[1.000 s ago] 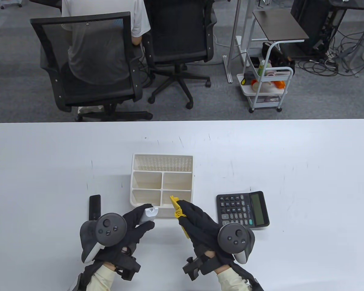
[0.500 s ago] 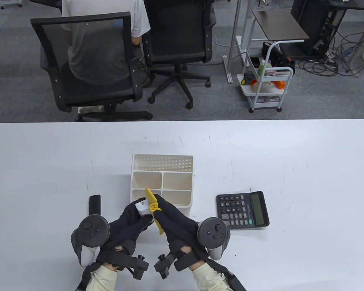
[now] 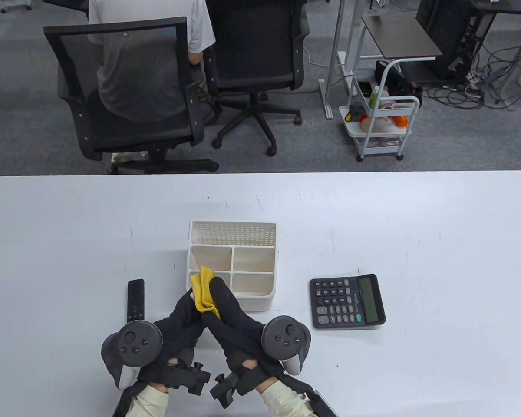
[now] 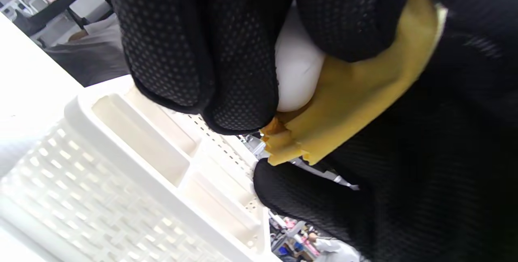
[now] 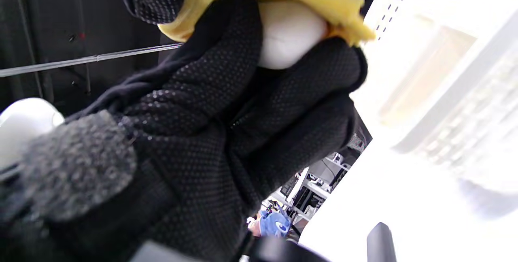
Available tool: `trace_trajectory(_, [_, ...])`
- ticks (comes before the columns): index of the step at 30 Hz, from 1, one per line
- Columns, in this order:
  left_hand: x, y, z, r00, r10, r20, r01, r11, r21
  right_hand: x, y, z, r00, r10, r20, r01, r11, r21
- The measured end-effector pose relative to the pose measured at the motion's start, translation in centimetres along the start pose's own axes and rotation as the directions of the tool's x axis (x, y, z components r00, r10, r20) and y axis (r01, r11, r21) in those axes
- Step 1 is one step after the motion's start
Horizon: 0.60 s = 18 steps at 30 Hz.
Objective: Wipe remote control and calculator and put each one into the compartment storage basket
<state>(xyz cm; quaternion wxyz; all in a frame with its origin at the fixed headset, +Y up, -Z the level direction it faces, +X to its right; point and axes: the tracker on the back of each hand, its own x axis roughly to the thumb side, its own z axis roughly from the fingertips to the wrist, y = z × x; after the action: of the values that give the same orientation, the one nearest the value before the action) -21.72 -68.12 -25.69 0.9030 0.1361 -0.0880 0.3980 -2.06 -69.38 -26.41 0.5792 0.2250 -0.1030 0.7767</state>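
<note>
My left hand (image 3: 180,319) is curled round a white remote control (image 4: 297,71), holding it just off the table (image 3: 417,243) in front of me so both faces stay reachable; my right hand (image 3: 230,310) crosses over it, pinching a yellow cloth (image 3: 203,290) against the remote, which I judge to be the wiping stroke in hand; in the wrist views only the remote's rounded white end shows between my gloved fingers (image 4: 194,51), the cloth wrapped round the rest; the hands work right at the near edge of the white compartment storage basket (image 3: 269,265), I think so that the drop afterwards is short; its four small front cells and the long perforated rear cell show nothing inside, though the cloth hides part of the near-left cell; a black remote control (image 3: 135,296) lies flat on the table just left of my left hand, and the calculator (image 3: 347,301) lies to the right of the basket, well apart from both hands, neither wiped in this moment.
</note>
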Motion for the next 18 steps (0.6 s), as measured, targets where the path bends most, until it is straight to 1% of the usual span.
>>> trace_trajectory(1, [0.1,-0.1,0.0,0.999,-0.033,0.003,0.033,0.999,-0.003,0.1,0.0,0.1,1.000,0.008,0.014,-0.007,1.000,-0.014])
trace_trajectory(3, [0.4,-0.4,0.0,0.996,-0.085,0.034,0.085,0.996,-0.012,0.0,0.1,0.0,1.000,-0.007,0.017,0.007,1.000,-0.006])
trace_trajectory(6, [1.2,-0.8,0.1,0.974,-0.184,0.131,0.187,0.982,-0.014,-0.7,0.1,-0.3,0.998,-0.064,-0.014,0.064,0.998,-0.007])
trace_trajectory(8, [1.4,-1.0,0.1,0.966,-0.212,0.148,0.216,0.976,-0.016,-1.4,0.0,-0.3,0.995,-0.090,-0.036,0.090,0.996,0.005])
trace_trajectory(10, [1.3,-1.2,0.1,0.970,-0.193,0.145,0.200,0.979,-0.032,-1.9,-0.2,-0.2,0.994,-0.096,-0.058,0.096,0.995,-0.004])
trace_trajectory(13, [1.0,-1.5,0.0,0.983,-0.145,0.113,0.152,0.987,-0.057,-1.8,-0.7,0.0,0.998,-0.005,-0.056,0.000,0.997,-0.082])
trace_trajectory(15, [1.0,-1.3,0.1,0.986,-0.138,0.096,0.143,0.989,-0.048,-1.7,-0.9,0.0,0.998,0.035,-0.049,-0.038,0.996,-0.075])
trace_trajectory(18, [0.6,-0.7,0.2,0.987,-0.153,0.051,0.153,0.988,-0.001,-1.7,-0.7,0.5,0.998,0.018,-0.062,-0.020,0.999,-0.026])
